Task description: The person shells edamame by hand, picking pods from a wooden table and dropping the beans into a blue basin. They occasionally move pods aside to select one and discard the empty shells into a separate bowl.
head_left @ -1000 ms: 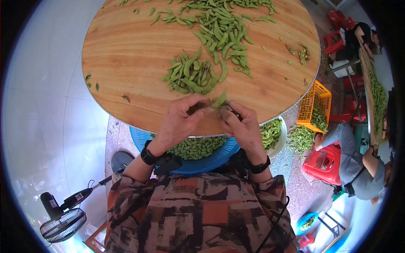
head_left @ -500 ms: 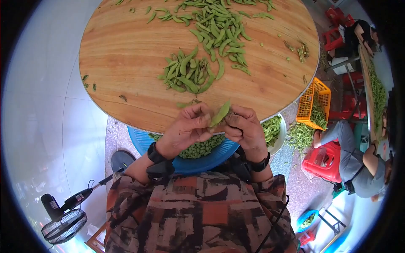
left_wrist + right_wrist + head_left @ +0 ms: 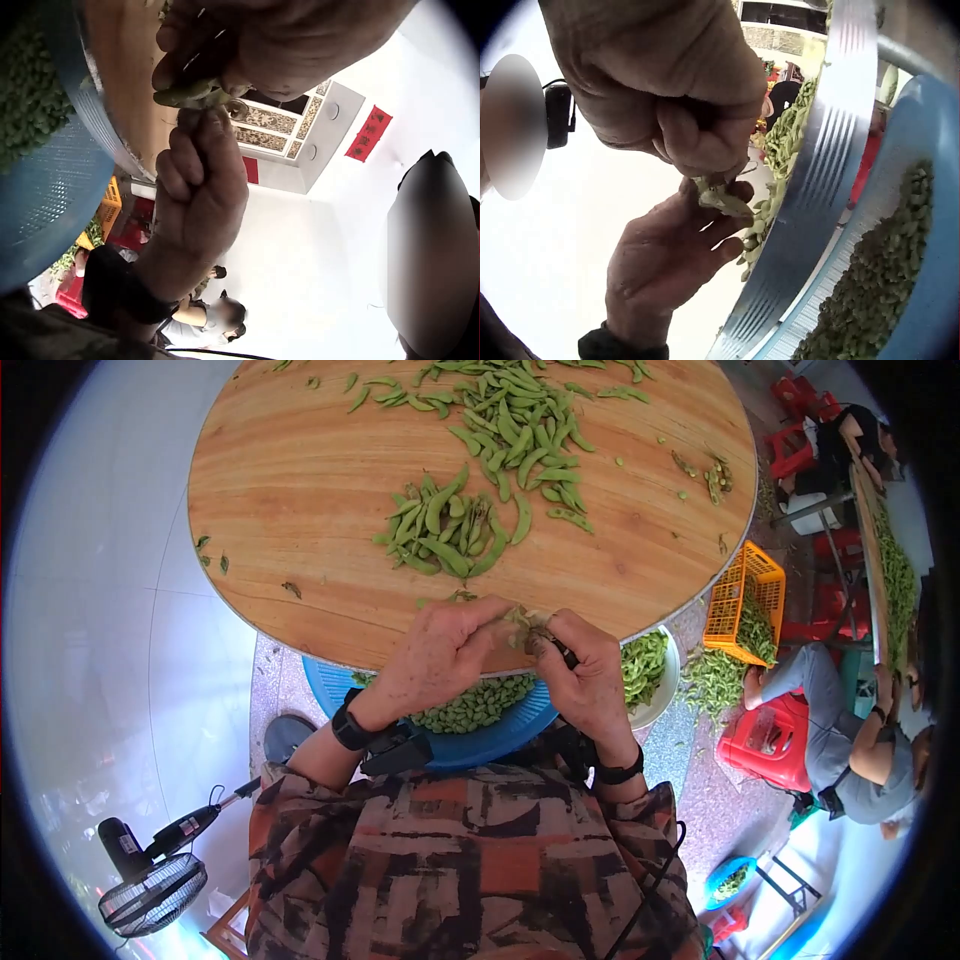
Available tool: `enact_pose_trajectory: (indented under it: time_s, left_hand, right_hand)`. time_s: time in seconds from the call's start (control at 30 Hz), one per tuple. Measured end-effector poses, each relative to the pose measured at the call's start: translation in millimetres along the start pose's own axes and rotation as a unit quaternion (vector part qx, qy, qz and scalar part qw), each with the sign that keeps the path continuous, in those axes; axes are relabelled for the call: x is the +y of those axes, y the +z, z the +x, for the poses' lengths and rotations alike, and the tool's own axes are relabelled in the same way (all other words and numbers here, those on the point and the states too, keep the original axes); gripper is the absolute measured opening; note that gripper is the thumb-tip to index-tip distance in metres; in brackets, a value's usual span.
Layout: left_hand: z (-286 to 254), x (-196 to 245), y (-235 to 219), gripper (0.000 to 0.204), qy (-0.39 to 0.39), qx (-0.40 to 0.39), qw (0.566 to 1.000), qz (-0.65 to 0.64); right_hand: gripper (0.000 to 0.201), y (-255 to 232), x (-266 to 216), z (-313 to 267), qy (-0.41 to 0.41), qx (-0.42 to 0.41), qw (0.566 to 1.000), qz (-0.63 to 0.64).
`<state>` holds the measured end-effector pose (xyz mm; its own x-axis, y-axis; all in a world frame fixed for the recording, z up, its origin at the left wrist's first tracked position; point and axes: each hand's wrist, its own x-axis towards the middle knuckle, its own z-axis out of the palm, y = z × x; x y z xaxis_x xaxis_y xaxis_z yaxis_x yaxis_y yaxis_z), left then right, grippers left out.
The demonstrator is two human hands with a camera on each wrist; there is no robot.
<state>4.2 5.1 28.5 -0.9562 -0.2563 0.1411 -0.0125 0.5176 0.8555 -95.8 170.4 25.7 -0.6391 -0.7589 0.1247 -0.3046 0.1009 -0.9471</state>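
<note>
Close above the near edge of the round wooden table [image 3: 330, 560], my left hand [image 3: 437, 645] and right hand [image 3: 588, 665] meet at a green soybean pod [image 3: 517, 628]. Thumb and fingers of the left hand pinch one side of this pod [image 3: 184, 94], which shows pale and crumpled in the right wrist view [image 3: 721, 201]. The right hand's fingers are curled in and pinch its other side. Something dark, like a band, shows at the right forefinger. Beneath the hands is a blue basin [image 3: 335, 690] with many shelled green soybeans [image 3: 470, 705].
Whole pods [image 3: 450, 530] lie heaped before the hands, with a larger pile [image 3: 520, 435] farther back. At right are a pale bowl of pods [image 3: 645, 670], an orange crate [image 3: 745, 595], and a person on a red stool [image 3: 765, 745]. A fan [image 3: 150, 895] stands left.
The pod, smooth and upright between the fingertips half a second ago, now looks crumpled and pale. The right hand has turned inward over it, and the left hand has closed in.
</note>
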Motion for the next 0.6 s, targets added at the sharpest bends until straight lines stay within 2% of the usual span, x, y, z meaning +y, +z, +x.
enact_pose_trajectory:
  time_s: [0.07, 0.1, 0.13, 0.17, 0.2, 0.27, 0.4, 0.43, 0.47, 0.5, 0.57, 0.6]
  left_hand:
    - [-2.8, -6.7, -2.6, 0.017, -0.045, -0.054, 0.997, -0.002]
    - [-2.2, -2.3, -2.6, 0.017, -0.045, -0.054, 0.997, -0.001]
    - [-1.0, 6.1, -1.6, 0.019, -0.135, -0.05, 0.979, -0.143]
    - [-0.1, 12.2, 1.5, 0.022, -0.221, -0.044, 0.933, -0.28]
    - [0.1, 10.7, 10.5, 0.022, -0.221, -0.044, 0.933, -0.28]
    - [-1.5, 3.4, 30.7, 0.023, -0.19, 0.076, 0.886, -0.416]
    - [-12.1, 7.1, 38.1, 0.024, -0.222, 0.123, 0.866, -0.43]
    - [-16.6, 2.0, 43.0, 0.026, -0.143, 0.128, 0.927, -0.321]
    - [-19.1, -0.5, 45.9, 0.028, -0.062, 0.132, 0.968, -0.204]
    - [-16.3, 2.5, 45.8, 0.028, -0.062, 0.133, 0.968, -0.204]
    - [-6.8, 11.7, 46.1, 0.031, -0.179, 0.103, 0.894, -0.397]
    - [-5.6, 13.0, 48.3, 0.031, -0.178, 0.103, 0.895, -0.396]
  right_hand:
    - [0.009, 1.4, 0.9, -0.8, 0.002, -0.004, 1.0, -0.026]
    - [0.011, 5.5, -0.5, -1.0, -0.014, 0.027, 0.998, -0.059]
    - [0.012, 10.3, -2.0, -1.1, -0.03, 0.058, 0.994, -0.092]
    - [0.012, 16.0, -3.2, -1.2, -0.031, 0.058, 0.994, -0.092]
    - [0.013, 22.7, -3.9, -1.6, -0.052, 0.083, 0.987, -0.124]
    - [0.015, 34.3, -4.3, -3.3, -0.073, 0.107, 0.979, -0.156]
    - [0.022, 46.1, -2.8, -5.1, -0.125, 0.135, 0.962, -0.2]
    - [0.024, 46.7, -2.2, -5.3, -0.14, 0.14, 0.957, -0.214]
    - [0.024, 46.9, -1.0, -5.3, -0.14, 0.138, 0.957, -0.214]
    - [0.025, 47.0, 0.4, -4.4, -0.143, 0.147, 0.954, -0.217]
    - [0.026, 47.1, 1.6, -2.7, -0.147, 0.157, 0.952, -0.219]
    - [0.028, 46.6, 1.9, -2.1, -0.132, 0.169, 0.952, -0.217]
